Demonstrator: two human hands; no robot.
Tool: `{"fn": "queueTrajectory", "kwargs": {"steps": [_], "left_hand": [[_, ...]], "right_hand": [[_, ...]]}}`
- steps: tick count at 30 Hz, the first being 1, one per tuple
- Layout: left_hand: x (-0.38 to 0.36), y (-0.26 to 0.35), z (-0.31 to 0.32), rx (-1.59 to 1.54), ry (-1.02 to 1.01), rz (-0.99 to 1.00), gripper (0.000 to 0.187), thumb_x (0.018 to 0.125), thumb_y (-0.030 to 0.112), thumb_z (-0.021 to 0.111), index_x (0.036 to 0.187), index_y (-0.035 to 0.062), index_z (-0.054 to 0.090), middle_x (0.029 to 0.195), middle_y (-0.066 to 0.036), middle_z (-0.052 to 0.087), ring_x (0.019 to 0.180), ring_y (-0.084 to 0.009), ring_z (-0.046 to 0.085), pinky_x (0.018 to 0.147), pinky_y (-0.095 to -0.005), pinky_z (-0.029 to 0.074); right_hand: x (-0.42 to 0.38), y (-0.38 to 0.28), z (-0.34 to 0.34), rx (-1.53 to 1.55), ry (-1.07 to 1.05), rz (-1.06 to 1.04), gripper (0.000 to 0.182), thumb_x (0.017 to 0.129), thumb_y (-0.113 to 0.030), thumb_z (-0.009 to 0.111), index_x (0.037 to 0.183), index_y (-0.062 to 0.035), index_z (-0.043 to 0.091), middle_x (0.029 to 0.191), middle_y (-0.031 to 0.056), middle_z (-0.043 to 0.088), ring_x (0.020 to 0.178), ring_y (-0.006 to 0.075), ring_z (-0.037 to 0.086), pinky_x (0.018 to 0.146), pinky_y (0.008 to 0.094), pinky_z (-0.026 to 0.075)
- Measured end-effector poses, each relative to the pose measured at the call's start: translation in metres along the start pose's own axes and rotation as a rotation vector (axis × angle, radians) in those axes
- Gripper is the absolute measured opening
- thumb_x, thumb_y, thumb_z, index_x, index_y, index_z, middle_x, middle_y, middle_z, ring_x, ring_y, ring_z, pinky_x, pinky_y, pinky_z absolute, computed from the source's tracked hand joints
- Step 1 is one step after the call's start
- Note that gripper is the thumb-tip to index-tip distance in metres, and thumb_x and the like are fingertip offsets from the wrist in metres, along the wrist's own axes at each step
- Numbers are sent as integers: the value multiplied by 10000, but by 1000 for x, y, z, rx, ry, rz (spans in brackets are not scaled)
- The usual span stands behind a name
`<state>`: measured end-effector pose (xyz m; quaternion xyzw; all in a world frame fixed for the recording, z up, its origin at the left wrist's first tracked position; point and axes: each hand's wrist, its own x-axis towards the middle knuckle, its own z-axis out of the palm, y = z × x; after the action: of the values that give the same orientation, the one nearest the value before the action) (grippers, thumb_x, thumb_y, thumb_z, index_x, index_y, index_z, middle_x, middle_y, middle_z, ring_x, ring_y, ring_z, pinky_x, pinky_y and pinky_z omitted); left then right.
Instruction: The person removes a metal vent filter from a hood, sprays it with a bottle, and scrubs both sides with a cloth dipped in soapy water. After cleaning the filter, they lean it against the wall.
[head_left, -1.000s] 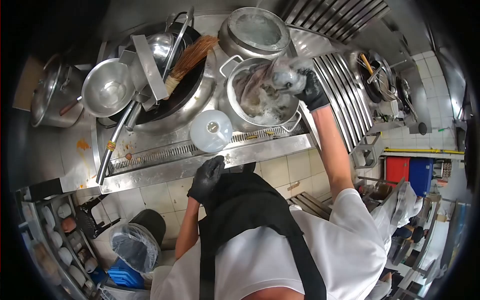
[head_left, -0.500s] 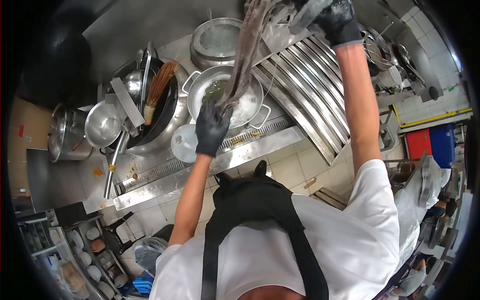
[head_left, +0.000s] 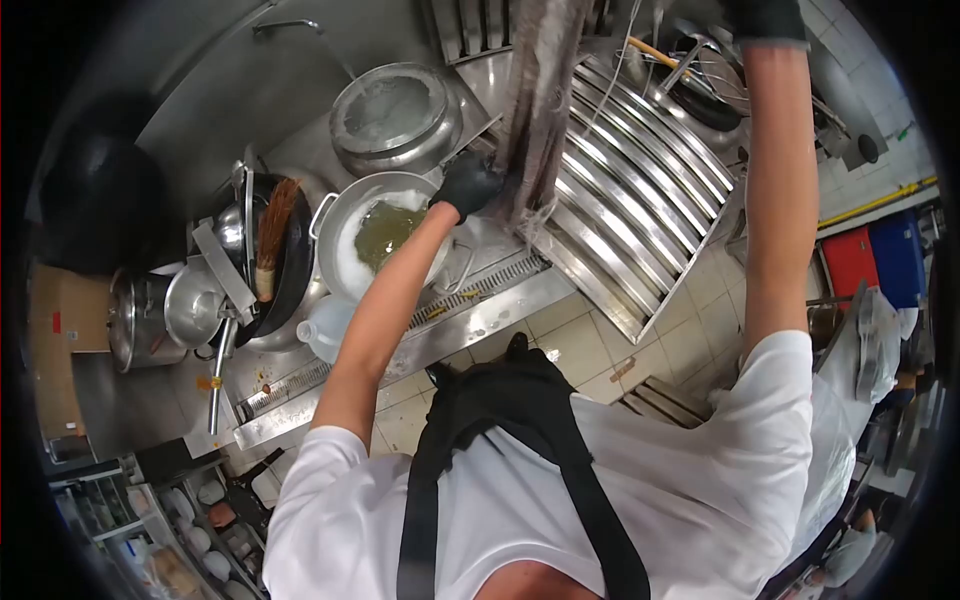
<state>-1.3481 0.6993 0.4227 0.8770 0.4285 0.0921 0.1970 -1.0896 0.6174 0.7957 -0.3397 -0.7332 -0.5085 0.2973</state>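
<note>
My left hand (head_left: 469, 187), in a black glove, is closed on the lower part of a long, wet, greyish cloth (head_left: 540, 110) that hangs just right of the pot. The gloved right hand (head_left: 765, 20) is raised at the top right edge; its fingers are cut off by the frame. A two-handled pot (head_left: 328, 222) with suds and yellowish-green liquid is beside my left forearm. To the right of the cloth lies a slatted metal filter panel (head_left: 640, 190).
Water runs from a tap (head_left: 290, 24) into a round steel vessel (head_left: 395, 115). On the left are a wok with a brush (head_left: 272, 240), a steel bowl (head_left: 195, 305) and a lidded pot (head_left: 135, 320). A plastic jug (head_left: 325, 328) stands by the drain channel (head_left: 480, 280).
My left hand and the cloth have moved right, away from above the pot. My right hand has moved up and right, partly out of view. The camera view has shifted.
</note>
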Motion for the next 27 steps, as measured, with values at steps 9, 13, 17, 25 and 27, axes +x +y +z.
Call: {"fn": "queueTrajectory", "kwargs": {"steps": [9, 13, 17, 25, 27], "left_hand": [[96, -57, 29, -140, -88, 285, 400, 824, 222, 559, 1178, 44, 613, 1084, -203, 643, 1022, -336, 612, 927, -392, 455], [131, -135, 75, -82, -183, 618, 440, 781, 190, 634, 1199, 56, 606, 1135, -154, 613, 1165, -281, 525, 1036, -361, 367], [184, -195, 110, 268, -271, 692, 417, 822, 280, 652, 1189, 84, 618, 1129, -143, 631, 1135, -275, 551, 981, -361, 418], [230, -215, 148, -292, -783, -209, 322, 904, 346, 569, 1001, 56, 669, 811, -52, 657, 613, -163, 594, 532, -369, 470], [240, -234, 170, 56, -856, 73, 354, 941, 396, 493, 980, 89, 666, 766, -31, 626, 624, -138, 554, 573, -353, 447]], "right_hand": [[-303, -95, 17, 1368, -165, 1186, 276, 800, -101, 605, 1064, -20, 615, 1034, 94, 635, 924, 196, 618, 761, 310, 515], [-419, -178, 32, 1231, -272, 1720, 250, 792, -80, 568, 1026, -12, 626, 914, 74, 656, 836, 173, 626, 711, 300, 512], [-485, -218, 29, 990, -694, 1580, 388, 676, -73, 677, 1059, -42, 623, 1017, 88, 650, 906, 195, 622, 771, 333, 504], [-413, -300, 157, 523, -944, 859, 510, 642, -444, 760, 1085, -203, 683, 1489, 185, 342, 1406, 362, 259, 1113, 630, 10], [-374, -331, 205, 577, -1015, 841, 452, 646, -337, 756, 1071, -197, 684, 1482, 140, 370, 1350, 354, 354, 1104, 619, 146]]}}
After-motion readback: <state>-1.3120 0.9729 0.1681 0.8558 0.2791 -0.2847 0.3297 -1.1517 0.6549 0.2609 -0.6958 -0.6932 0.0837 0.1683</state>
